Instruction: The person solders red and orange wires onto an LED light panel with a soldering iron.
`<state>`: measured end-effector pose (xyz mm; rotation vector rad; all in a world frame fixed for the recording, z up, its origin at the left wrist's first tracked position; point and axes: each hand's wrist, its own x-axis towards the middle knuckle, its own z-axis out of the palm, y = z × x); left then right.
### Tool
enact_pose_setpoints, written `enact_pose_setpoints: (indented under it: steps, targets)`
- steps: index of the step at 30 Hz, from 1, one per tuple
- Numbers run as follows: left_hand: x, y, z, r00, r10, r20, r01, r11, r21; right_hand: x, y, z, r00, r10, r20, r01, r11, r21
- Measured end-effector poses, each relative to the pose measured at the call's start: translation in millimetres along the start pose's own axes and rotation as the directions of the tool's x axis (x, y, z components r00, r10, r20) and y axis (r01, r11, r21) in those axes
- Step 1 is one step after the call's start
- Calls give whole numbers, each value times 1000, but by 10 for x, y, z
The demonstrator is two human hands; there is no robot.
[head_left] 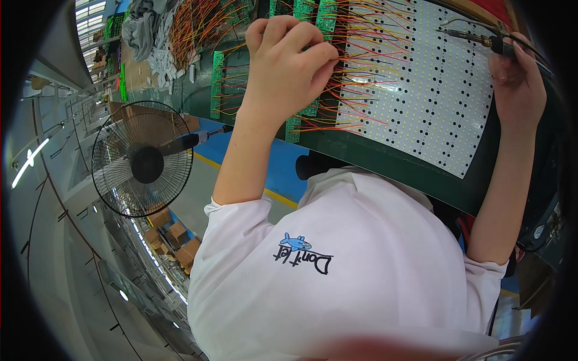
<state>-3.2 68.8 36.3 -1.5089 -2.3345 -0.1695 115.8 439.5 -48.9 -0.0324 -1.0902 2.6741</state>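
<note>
The left hand [289, 66] is curled, its fingertips pinched together on the red and yellow wires [355, 78] that fan across the work surface; it grips them where they meet the edge of the white perforated panel [421, 96]. The right hand [518, 84] is closed around the handle of a soldering iron [481, 39], near the upper right corner of the panel.

The iron lies nearly level, its long axis running left to right, with the thin metal tip pointing left over the top rim of the panel and its cord trailing off to the right behind the hand. The wires run mostly crosswise too, from the green circuit boards [218, 84] on the left toward the panel's dotted face.

The panel sits tilted on a dark green bench top [373, 153], its lower edge slanting down to the right, with a strip of bare bench just below it. Between the two hands the panel's face is open. To the left of the left hand the bench is crowded with more boards and a tangle of wires [192, 27].

Both forearms come out of white short sleeves [337, 271]. Beyond the bench edge stands a black floor fan [144, 159], well apart from the hands, over a grey floor with a blue and yellow strip.
</note>
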Motion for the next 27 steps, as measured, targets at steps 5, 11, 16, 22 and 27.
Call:
enact_pose_setpoints:
  steps: [5,11,16,22,27]
  targets:
    - [-4,-64,16,1000,0,-15,-2,993,-120,-16,3,30,1000,-25,-5,24,999,-21]
    - [-63,-126,29,990,-129,-50,108,949,-297,-21,-48,-29,999,8,-46,-6,999,32]
    - [22,-13,56,986,-162,23,153,859,-488,-7,-34,39,1000,16,-5,-15,1000,25]
    - [204,147,15,981,-146,129,193,826,-530,16,-51,126,999,7,48,-8,999,33]
    - [286,305,-30,925,-228,305,378,648,-662,12,-37,82,997,-24,71,22,999,25]
